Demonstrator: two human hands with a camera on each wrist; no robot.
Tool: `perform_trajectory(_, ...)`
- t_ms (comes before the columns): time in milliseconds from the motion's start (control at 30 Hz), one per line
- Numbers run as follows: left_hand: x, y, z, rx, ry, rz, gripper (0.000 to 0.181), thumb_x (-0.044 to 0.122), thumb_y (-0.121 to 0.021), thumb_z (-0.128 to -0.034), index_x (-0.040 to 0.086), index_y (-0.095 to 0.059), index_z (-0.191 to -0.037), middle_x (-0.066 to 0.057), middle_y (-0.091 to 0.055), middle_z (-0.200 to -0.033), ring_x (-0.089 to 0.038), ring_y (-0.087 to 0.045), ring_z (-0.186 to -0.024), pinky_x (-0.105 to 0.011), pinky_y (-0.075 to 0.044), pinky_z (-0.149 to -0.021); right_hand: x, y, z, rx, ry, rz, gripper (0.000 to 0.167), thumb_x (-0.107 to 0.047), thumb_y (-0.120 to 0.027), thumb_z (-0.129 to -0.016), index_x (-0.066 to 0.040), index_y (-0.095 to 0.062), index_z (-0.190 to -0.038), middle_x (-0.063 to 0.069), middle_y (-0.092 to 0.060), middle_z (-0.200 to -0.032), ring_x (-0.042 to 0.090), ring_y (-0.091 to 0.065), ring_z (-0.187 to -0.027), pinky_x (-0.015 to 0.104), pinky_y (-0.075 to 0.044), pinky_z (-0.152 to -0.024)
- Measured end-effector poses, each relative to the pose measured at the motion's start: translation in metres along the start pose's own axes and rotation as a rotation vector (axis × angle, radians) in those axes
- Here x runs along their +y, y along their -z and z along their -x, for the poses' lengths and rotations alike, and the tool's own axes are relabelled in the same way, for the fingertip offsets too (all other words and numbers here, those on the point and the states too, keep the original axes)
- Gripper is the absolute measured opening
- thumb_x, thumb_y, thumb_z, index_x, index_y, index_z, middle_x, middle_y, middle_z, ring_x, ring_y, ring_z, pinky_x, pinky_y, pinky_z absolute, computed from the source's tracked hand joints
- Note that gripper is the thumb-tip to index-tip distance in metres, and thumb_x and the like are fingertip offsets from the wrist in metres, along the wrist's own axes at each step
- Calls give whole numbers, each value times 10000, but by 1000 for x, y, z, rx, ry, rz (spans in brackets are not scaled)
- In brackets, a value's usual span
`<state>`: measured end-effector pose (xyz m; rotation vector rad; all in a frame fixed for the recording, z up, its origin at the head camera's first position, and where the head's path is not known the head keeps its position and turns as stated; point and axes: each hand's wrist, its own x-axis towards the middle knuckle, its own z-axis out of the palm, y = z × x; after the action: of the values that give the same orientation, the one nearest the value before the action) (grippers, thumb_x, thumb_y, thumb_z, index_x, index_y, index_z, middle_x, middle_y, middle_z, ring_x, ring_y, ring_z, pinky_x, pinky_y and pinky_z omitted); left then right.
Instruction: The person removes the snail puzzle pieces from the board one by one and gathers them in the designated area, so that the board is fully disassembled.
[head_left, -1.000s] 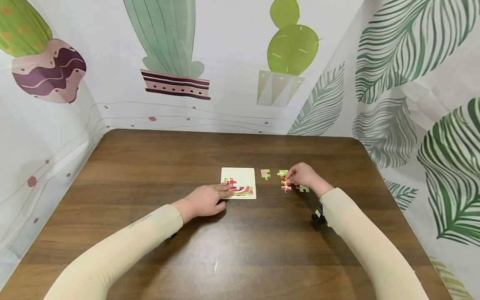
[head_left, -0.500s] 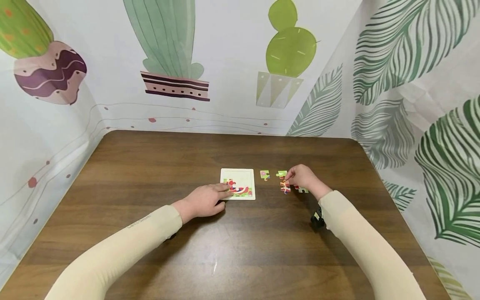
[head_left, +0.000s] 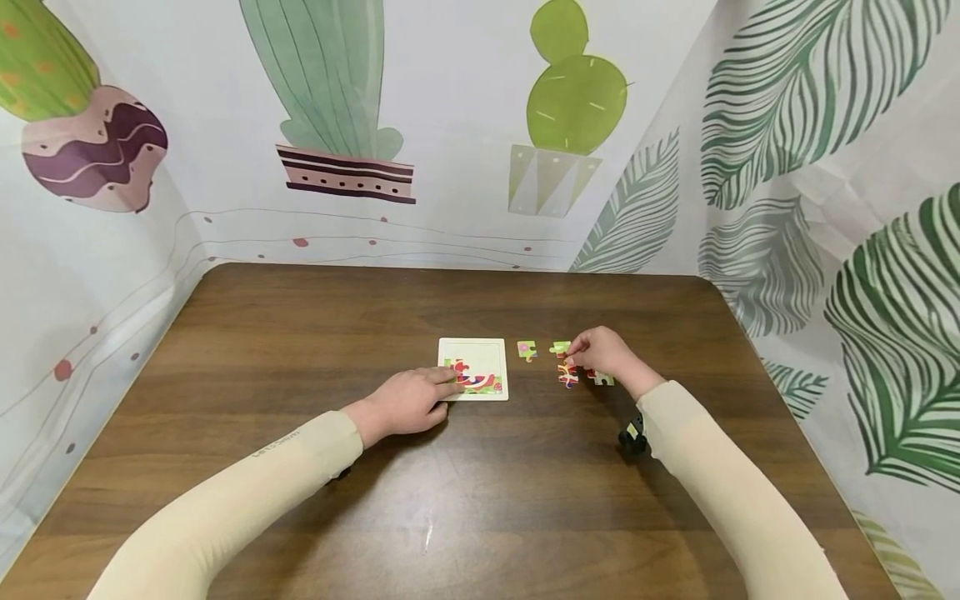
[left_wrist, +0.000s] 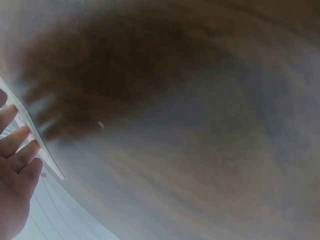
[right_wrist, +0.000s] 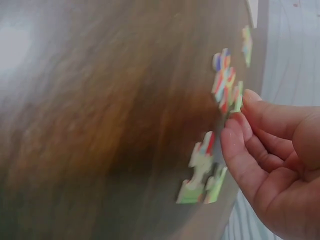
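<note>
My left hand [head_left: 408, 402] lies with extended fingers on the left edge of a white square puzzle board [head_left: 472, 346]. Red, white and green pieces [head_left: 483, 383] fill the board's lower part; fingers cover some of them. To the right, my right hand [head_left: 602, 350] pinches at the edge of a puzzle piece [right_wrist: 237, 97] in a small cluster, thumb and fingertips close together. A red and white piece [head_left: 567, 372] lies against those fingertips. A green piece with a pink flower [head_left: 527, 349] sits between board and cluster. More pieces [right_wrist: 200, 165] lie below the right hand.
The brown wooden table [head_left: 322, 325] carries everything. Behind it hangs a white backdrop [head_left: 457, 100] printed with cacti and leaves. A black wrist camera [head_left: 633, 437] sits under the right sleeve.
The head view has shifted slightly. Both hands stay in nearly the same places, the left on the board and the right at the piece cluster.
</note>
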<state>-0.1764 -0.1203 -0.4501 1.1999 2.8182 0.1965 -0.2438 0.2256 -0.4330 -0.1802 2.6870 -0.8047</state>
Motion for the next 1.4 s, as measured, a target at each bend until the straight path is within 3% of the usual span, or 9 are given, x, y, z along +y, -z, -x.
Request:
perform_trajectory(433,0,-1,-1,4,-6,-32,409,184,-591,-958,105,-674,-1350,-135,-639,-1436,-303,-612,-1347,-454,-509,-1108,-33,-11,2,98,60,-56,271,-217,-709,-938,4,-758,-1087,190,-752,-1098,250,-643,-914,317,-505,-778)
perform_trajectory(700,0,-1,-2,77,-36,-54,368,131,-591,-943,83,-697,-1292,-129,-687,-1357,-301,-656,-1282,-454,-530,-1084,-51,-26,-3,95,62,-133,295,-250,-699,-954,-10,-755,-1115,162,-750,-1040,212,-634,-856,249,-473,-691)
perform_trajectory(1067,-2,-3,-1,70,-53,-63,382,127,-605,-940,75,-697,-1307,-124,-676,-1386,-290,-658,-1285,-434,-533,-1081,-75,-42,-8,63,46,-217,269,-218,-687,-964,-18,-745,-1133,152,-729,-1065,190,-646,-849,226,-475,-687)
perform_trajectory(1233,-4,-2,5,89,-37,-59,364,135,-619,-941,81,-707,-1290,-114,-678,-1384,-281,-662,-1281,-422,-540,-1074,-83,-46,-8,55,57,-255,272,-220,-676,-972,-17,-744,-1139,165,-725,-1118,203,-667,-884,276,-547,-757)
perform_trajectory(1400,-2,-2,12,74,-60,-58,370,130,-610,-943,61,-703,-1294,-127,-666,-1402,-282,-661,-1285,-422,-547,-1061,-90,-55,-9,11,60,-314,282,-195,-654,-981,3,-734,-1166,188,-716,-1196,222,-696,-954,329,-600,-850)
